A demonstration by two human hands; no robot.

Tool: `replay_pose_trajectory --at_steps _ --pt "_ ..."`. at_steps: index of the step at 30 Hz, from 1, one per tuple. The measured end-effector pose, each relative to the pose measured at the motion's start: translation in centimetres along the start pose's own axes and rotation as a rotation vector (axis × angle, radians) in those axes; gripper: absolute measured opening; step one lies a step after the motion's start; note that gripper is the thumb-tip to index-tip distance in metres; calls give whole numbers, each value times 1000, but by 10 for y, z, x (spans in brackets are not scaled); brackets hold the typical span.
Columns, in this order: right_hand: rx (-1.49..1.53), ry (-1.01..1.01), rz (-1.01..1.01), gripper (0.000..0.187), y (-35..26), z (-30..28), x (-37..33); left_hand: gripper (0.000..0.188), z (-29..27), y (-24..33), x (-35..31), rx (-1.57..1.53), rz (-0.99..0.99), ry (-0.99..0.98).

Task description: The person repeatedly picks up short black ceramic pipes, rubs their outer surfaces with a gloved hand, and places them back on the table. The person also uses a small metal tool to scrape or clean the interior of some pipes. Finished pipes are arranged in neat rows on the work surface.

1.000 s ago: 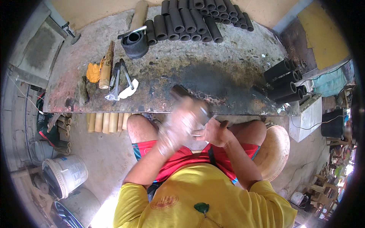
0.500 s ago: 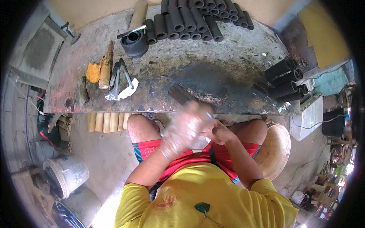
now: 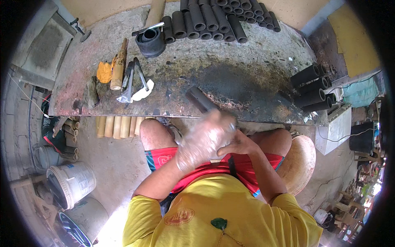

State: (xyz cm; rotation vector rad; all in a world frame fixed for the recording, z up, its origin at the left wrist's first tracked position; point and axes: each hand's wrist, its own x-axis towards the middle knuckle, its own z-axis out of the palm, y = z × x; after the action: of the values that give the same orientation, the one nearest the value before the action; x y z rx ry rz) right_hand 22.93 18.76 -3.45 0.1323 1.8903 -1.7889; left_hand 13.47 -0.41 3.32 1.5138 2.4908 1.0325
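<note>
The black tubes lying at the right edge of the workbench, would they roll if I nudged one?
Probably. The black tubes are round and lie on their sides, loosely stacked near the workbench edge, so one might roll off. They look stiff and hollow, likely fairly light.

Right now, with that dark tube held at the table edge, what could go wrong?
1. The left hand is motion-blurred on the dark tube, whose far end rests on the worn table; it may slip off.
2. The right hand sits close behind the left, so a slip could strike its fingers.
3. The stacked black tubes lie at the table's right edge and might roll off if jolted.
</note>
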Motion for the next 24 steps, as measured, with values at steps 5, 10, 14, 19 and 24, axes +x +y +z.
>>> replay_pose_trajectory --at_steps 5,10,14,19,24 --pt "-455 55 -82 87 -18 2 -6 13 -13 -53 10 260 -104 6" --pt "-443 73 -127 83 -19 1 1 11 -44 -68 29 443 -66 72" --pt "-534 21 -219 82 -6 -5 1 17 3 -6 4 33 -38 10" --pt "-678 95 -258 73 -2 -8 5 11 -12 -66 10 398 -114 64" --pt "-788 133 -324 69 -5 -4 4 18 -36 -73 19 375 -34 134"
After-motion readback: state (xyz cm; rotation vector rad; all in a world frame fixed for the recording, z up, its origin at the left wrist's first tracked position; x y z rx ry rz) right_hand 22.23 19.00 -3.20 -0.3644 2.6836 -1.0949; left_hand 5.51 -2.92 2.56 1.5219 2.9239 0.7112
